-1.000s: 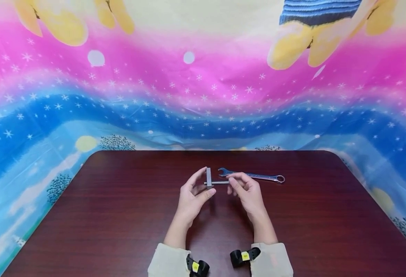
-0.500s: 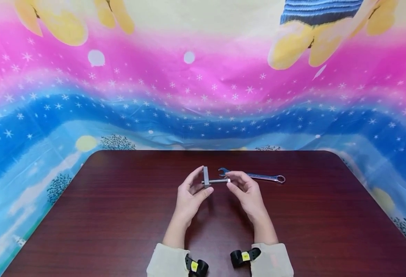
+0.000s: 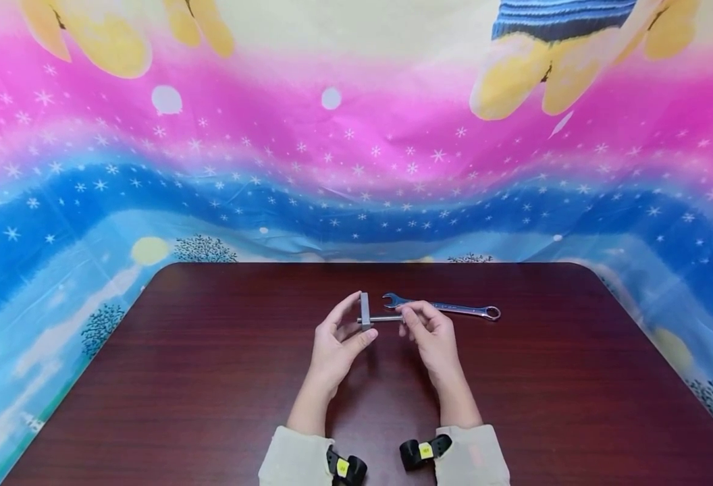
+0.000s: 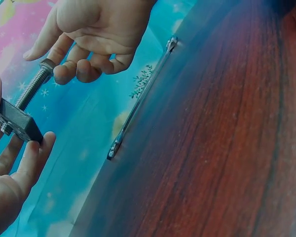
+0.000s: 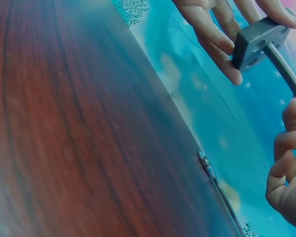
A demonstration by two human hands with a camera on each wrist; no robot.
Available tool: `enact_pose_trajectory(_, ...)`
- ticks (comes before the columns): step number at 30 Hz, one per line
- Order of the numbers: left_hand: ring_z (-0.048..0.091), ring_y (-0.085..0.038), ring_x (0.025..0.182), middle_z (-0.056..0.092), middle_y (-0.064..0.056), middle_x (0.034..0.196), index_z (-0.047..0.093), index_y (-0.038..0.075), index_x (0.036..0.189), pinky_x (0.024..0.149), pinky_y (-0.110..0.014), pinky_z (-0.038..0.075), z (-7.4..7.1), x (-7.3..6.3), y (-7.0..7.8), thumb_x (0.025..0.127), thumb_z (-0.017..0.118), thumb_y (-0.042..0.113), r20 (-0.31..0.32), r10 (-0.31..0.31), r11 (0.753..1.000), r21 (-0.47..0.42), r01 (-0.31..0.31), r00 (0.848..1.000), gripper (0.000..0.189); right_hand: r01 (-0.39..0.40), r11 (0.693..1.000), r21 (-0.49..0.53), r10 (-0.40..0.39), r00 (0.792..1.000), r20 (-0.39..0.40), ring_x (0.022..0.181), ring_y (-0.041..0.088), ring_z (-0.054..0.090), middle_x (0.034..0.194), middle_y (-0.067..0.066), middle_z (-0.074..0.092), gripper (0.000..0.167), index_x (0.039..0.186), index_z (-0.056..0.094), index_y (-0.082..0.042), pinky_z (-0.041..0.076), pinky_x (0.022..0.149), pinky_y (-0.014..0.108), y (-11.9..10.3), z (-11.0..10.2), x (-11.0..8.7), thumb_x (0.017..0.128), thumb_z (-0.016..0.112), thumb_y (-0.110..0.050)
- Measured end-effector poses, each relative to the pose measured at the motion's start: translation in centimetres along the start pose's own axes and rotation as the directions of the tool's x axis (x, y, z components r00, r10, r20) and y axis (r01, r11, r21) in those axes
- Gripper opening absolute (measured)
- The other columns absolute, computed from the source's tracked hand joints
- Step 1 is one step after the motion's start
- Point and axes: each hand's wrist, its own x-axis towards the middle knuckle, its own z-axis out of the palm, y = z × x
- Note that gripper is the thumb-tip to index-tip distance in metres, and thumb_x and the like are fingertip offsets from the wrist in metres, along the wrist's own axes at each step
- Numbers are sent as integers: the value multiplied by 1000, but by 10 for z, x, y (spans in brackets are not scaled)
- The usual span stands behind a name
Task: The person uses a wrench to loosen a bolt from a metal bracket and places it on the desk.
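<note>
My left hand (image 3: pixel 335 347) holds a small grey metal block (image 3: pixel 365 310) by its two ends, between thumb and fingertips, raised over the table. A long threaded bolt (image 3: pixel 387 318) runs through a hole in this block, with a short tip poking out on the left side. The left wrist view shows the bolt's thread (image 4: pixel 33 90) and its hex head at the right hand's fingers. My right hand (image 3: pixel 435 341) pinches that head between thumb and forefinger, the other fingers curled below. Further holes show in the block's face (image 5: pixel 254 42) in the right wrist view.
A combination wrench (image 3: pixel 466 311) lies on the dark red wooden table (image 3: pixel 210 378), just beyond the right hand, its open end to the left. A printed cloth (image 3: pixel 356 169) hangs behind the table's far edge. Black wrist cameras (image 3: pixel 417 453) sit on both sleeves.
Half a second ago the bolt's head showed beside the right fingertips; now the fingers cover it again. The block and both hands have shifted slightly. The wrench has stayed in place.
</note>
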Motion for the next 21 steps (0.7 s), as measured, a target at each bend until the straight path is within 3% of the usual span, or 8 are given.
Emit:
enact_pose_trajectory(4,63,-33,119,51,-8,147,52,19,144,87,-30,59,0,0,0,86,75,2,-2,5,1000,1,-5,1000,65,-2,1000,-4,2,1000,3,64,11,56,71,-5,61,22,108,68,5,44,57,22,0,1,-1,99,61,-13)
enact_pose_trajectory(9,64,-32,117,52,-9,146,53,19,144,86,-29,59,-1,0,1,85,75,0,-14,14,1000,-14,-14,1000,65,42,999,-19,-41,996,85,86,9,60,100,1,66,23,118,64,3,51,75,20,1,-5,-1,95,62,-2)
enact_pose_trajectory(12,65,-31,116,53,-8,145,53,20,143,86,-29,59,-1,1,1,85,75,0,-16,13,1000,-12,-14,1000,65,71,997,-23,-68,990,128,90,9,58,111,6,65,28,122,62,3,50,78,19,2,-8,-1,94,63,0)
enact_pose_trajectory(15,65,-29,115,53,-8,146,53,19,144,86,-30,59,-1,1,1,85,75,1,-13,7,1000,-7,-8,1000,65,58,998,-24,-54,990,129,85,8,59,103,1,67,27,122,62,3,51,73,21,2,-9,-1,96,62,-6)
enact_pose_trajectory(21,64,-31,116,52,-6,147,54,22,143,87,-31,59,-1,0,0,85,76,3,-1,1,1000,-7,-1,1000,65,18,1000,-12,-17,998,62,64,8,58,71,-5,64,25,113,66,6,44,57,25,2,-7,0,100,59,-14)
